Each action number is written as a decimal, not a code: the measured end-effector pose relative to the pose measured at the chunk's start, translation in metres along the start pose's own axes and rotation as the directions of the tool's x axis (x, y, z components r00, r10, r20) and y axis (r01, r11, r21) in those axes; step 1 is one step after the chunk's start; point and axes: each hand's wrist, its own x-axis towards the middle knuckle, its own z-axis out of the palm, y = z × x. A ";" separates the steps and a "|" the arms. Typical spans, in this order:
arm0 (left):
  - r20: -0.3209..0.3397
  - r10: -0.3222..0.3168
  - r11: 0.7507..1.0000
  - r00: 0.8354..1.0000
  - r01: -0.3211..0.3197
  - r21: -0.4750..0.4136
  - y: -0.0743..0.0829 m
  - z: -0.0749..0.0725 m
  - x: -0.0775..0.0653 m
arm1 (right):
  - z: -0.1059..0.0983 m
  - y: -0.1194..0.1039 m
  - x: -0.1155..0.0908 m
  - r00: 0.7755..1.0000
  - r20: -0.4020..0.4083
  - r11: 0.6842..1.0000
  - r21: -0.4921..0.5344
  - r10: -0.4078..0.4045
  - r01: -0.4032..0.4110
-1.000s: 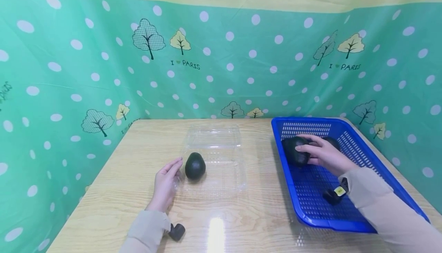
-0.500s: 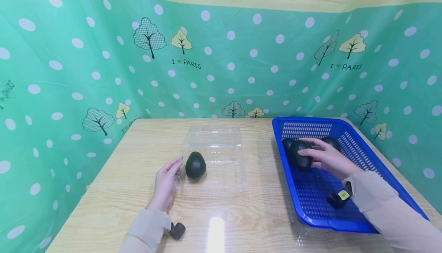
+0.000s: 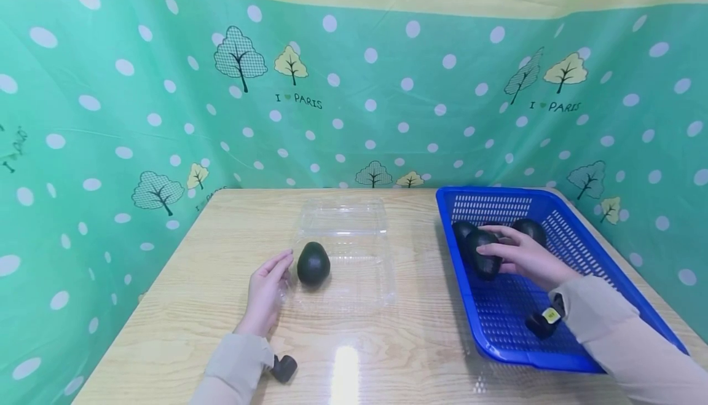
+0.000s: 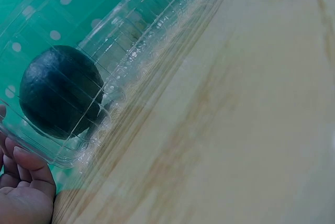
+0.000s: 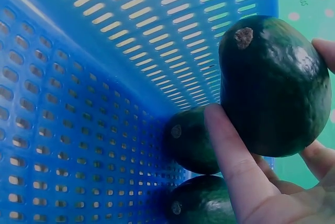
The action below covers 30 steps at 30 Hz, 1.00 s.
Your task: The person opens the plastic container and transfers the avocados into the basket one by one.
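Observation:
In the head view my left hand [image 3: 265,294] holds the left edge of an open clear plastic clamshell container [image 3: 359,282]. The left wrist view shows my fingertips [image 4: 34,164] at the container's wall. A dark green avocado [image 3: 313,264] sits inside the container at its left side. Over in the blue basket [image 3: 470,313], my right hand [image 3: 528,257] grips another avocado [image 3: 483,254] between thumb and fingers. The right wrist view has this avocado [image 5: 275,88] raised off the basket floor, its stem end showing. Two more avocados [image 5: 193,140] lie behind and below it.
The perforated basket's tall rim [image 3: 464,294] stands on the right of the wooden table [image 3: 193,294]. The container's raised lid [image 3: 343,216] faces the back edge. A green dotted curtain [image 3: 343,116] hangs close behind and along both sides.
My right hand has drawn its avocado a little toward me and right, away from the one behind it, which shows more now. My left hand stays put.

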 end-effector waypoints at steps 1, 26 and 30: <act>-0.001 -0.001 1.000 1.000 0.001 -0.002 0.000 0.000 0.000 | 0.000 0.001 0.000 1.000 -0.002 1.000 -0.010 0.003 -0.003; -0.004 -0.001 0.999 1.000 0.001 0.033 0.001 -0.001 0.000 | 0.008 0.004 0.002 0.998 -0.019 0.991 -0.114 0.061 -0.063; 0.001 0.000 0.999 1.000 0.000 0.033 0.001 -0.001 0.000 | 0.008 0.006 0.003 0.997 -0.020 0.987 -0.136 0.080 -0.082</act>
